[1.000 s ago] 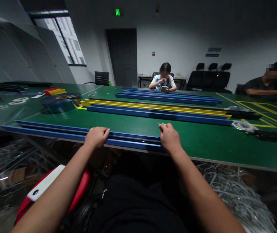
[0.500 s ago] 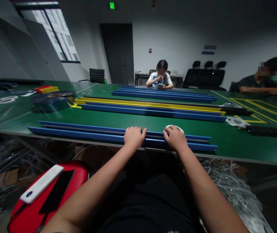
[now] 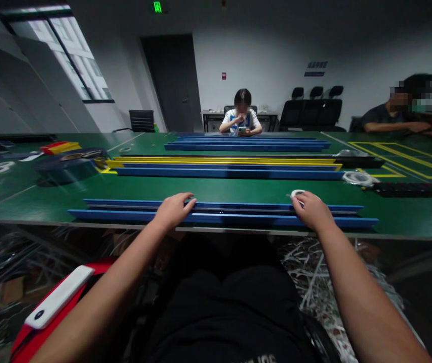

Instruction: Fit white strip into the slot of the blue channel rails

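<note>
A long blue channel strip [image 3: 238, 213] lies along the near edge of the green table [image 3: 238, 189]. My left hand [image 3: 173, 210] rests on it left of the middle, fingers curled over its top. My right hand [image 3: 311, 210] sits on the strip further right, fingers pinched on a small white tape roll [image 3: 297, 193].
Further back lie blue and yellow strips [image 3: 223, 166] and more blue strips [image 3: 246, 143]. A blue roll [image 3: 68, 166] stands at the left, white rolls [image 3: 355, 177] at the right. One person sits at the far side, another at the right. A red case [image 3: 53, 312] is by my left leg.
The blue strip has slid to the right along the table edge. My hands have moved apart on it, the right one with the white roll further right.
</note>
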Demonstrator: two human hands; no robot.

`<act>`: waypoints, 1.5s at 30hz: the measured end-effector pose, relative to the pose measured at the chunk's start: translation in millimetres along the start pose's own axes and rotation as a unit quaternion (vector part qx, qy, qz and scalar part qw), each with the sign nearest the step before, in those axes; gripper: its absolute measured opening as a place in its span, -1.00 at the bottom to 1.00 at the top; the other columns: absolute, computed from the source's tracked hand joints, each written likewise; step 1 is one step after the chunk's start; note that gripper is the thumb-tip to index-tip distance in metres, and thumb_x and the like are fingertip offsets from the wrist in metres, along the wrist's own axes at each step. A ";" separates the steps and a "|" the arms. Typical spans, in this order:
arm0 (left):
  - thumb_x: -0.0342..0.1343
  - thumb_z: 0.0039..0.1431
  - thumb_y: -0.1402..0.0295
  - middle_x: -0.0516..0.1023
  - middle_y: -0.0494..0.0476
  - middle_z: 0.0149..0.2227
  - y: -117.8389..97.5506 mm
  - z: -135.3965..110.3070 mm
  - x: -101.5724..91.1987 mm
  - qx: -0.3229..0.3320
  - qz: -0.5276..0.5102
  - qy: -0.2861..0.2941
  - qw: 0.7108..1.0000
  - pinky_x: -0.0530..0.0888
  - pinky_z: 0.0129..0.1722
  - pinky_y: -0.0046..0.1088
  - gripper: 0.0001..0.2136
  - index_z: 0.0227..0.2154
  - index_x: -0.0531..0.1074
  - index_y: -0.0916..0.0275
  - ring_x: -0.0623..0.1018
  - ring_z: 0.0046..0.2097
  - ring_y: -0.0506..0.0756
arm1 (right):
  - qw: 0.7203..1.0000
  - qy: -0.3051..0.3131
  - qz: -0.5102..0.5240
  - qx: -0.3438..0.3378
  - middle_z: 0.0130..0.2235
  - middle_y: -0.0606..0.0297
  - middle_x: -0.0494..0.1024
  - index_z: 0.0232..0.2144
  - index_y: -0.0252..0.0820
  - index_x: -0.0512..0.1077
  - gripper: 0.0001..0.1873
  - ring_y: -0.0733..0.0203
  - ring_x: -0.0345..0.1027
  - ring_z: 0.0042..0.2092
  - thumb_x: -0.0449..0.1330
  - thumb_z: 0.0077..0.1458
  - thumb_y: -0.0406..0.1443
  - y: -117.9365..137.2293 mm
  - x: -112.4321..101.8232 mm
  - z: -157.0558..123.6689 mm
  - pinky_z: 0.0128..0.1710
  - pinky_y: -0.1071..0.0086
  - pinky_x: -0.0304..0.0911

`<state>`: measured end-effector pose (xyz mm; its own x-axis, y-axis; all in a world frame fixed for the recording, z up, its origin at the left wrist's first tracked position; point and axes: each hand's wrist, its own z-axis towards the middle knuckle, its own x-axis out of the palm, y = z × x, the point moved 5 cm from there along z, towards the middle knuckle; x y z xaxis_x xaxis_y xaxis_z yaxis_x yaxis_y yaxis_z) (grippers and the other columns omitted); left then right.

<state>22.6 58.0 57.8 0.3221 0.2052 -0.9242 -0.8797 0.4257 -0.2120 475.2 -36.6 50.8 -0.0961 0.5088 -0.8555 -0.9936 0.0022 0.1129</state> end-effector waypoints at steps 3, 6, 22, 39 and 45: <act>-0.22 0.25 -0.09 0.56 0.13 0.03 76.9 0.8 -14.2 -0.078 0.030 0.035 0.996 0.39 -0.01 -0.34 -0.45 0.01 0.48 0.13 0.51 0.04 0.22 | 1.000 -0.008 0.001 0.002 -0.19 0.16 0.52 -0.33 -0.13 0.54 -0.59 0.13 0.36 -0.14 -0.05 0.24 -0.09 -35.2 -2.4 -1.4 -0.16 0.33 0.20; -0.31 0.26 -0.09 0.55 0.15 0.03 120.7 -2.5 -19.0 -0.094 0.045 0.080 0.991 0.38 -0.03 -0.36 -0.40 0.00 0.49 0.15 0.50 0.06 0.22 | 1.000 -0.006 0.010 0.019 -0.18 0.18 0.54 -0.33 -0.12 0.55 -0.62 0.12 0.36 -0.15 0.01 0.19 -0.07 -61.9 -1.2 4.1 -0.17 0.31 0.21; -0.20 0.23 0.01 0.62 0.25 -0.24 1.2 -12.5 -2.8 -0.080 0.107 -0.055 0.990 0.31 -0.09 -0.21 -0.51 -0.30 0.60 0.16 0.52 -0.11 0.26 | 0.993 0.057 0.070 0.076 -0.18 0.27 0.61 0.04 0.02 0.47 -0.58 0.15 0.46 -0.23 0.07 0.18 -0.08 38.9 18.4 20.1 -0.29 0.35 0.25; -0.24 0.24 -0.12 0.59 0.22 -0.05 57.3 13.6 -17.2 -0.092 0.055 -0.022 0.994 0.38 -0.10 -0.30 -0.42 -0.10 0.55 0.15 0.53 -0.03 0.25 | 0.988 0.108 -0.093 0.055 -0.24 0.08 0.60 -0.06 -0.10 0.49 -0.42 0.03 0.46 -0.18 -0.17 0.27 0.06 72.5 10.4 14.0 -0.20 0.25 0.13; -0.31 0.24 -0.14 0.63 0.24 -0.15 82.5 7.7 -9.9 -0.096 0.098 0.026 0.990 0.35 -0.12 -0.29 -0.38 -0.18 0.59 0.11 0.55 -0.08 0.27 | 0.993 0.051 -0.094 0.051 -0.23 0.11 0.60 -0.15 -0.12 0.52 -0.48 0.07 0.42 -0.17 -0.17 0.29 -0.04 76.2 4.1 5.8 -0.20 0.26 0.09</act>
<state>-50.5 97.8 51.9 0.1252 0.2198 -0.9675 -0.9755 0.2050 -0.0797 399.5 -29.4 58.8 0.0791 0.4009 -0.9127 -0.9838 0.1790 -0.0066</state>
